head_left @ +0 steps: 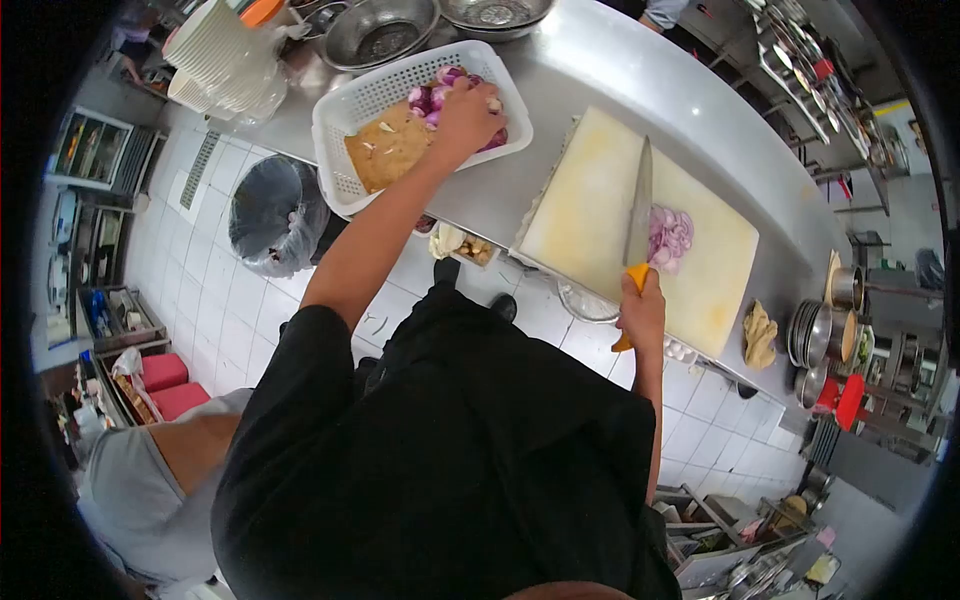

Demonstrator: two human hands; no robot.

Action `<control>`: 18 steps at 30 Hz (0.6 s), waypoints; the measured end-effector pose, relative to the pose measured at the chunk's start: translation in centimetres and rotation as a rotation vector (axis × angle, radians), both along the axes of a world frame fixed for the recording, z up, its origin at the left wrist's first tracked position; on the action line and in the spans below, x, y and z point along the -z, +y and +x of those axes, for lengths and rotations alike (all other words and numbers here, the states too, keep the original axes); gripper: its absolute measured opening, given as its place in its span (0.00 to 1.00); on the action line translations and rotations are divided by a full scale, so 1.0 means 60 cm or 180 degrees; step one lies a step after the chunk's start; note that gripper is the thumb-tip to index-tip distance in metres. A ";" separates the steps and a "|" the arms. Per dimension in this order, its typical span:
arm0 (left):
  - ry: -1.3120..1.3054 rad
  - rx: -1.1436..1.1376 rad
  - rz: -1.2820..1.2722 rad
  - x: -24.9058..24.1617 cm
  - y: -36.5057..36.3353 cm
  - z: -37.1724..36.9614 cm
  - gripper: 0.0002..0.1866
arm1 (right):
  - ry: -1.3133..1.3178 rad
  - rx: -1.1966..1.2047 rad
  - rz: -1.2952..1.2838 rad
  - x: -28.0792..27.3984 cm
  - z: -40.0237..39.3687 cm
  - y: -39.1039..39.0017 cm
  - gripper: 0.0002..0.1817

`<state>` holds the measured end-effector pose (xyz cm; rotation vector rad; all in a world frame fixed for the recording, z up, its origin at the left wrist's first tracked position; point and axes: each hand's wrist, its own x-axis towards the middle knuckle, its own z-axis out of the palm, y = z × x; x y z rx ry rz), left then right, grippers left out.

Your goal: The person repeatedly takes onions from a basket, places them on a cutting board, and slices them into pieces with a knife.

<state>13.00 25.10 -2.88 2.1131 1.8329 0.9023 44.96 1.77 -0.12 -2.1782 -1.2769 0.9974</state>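
Observation:
My left hand (472, 115) reaches into a white perforated basket (325, 120), its fingers curled down over peeled red onions (420, 98); the fingertips are partly hidden among them. Brown paper or cardboard (390, 150) with bits of skin lines the basket's near part. In my right hand (643, 310) is a kitchen knife (642, 200) with an orange-yellow handle, its blade lying along the cutting board (575, 200) and pointing away from me. Just right of the blade sits a small pile of sliced red onion (670, 238).
Metal bowls (380, 35) and stacked white containers (215, 50) stand beyond the basket. A lined bin (275, 215) is on the floor at left. A tan cloth (760, 335) and stacked pans (808, 335) lie right of the board. Another person (150, 490) is behind me at left.

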 end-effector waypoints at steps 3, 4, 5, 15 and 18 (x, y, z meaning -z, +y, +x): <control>0.0010 -0.0016 0.0108 0.019 0.020 -0.001 0.25 | -0.0088 -0.0083 0.0026 0.008 -0.001 0.004 0.18; -0.0056 -0.0030 -0.0015 0.019 0.022 -0.001 0.26 | -0.0064 -0.0046 -0.0045 0.000 -0.007 0.006 0.18; -0.0007 -0.0150 0.0122 0.021 0.018 -0.002 0.26 | -0.0046 0.0009 -0.0117 -0.011 -0.013 0.005 0.18; 0.0005 -0.1308 0.0180 0.090 0.075 -0.164 0.32 | -0.0257 -0.0072 -0.0045 0.030 0.008 0.002 0.20; -0.1049 -0.1305 -0.0225 0.129 0.076 -0.198 0.30 | -0.0262 -0.0062 -0.0101 0.021 0.005 0.003 0.19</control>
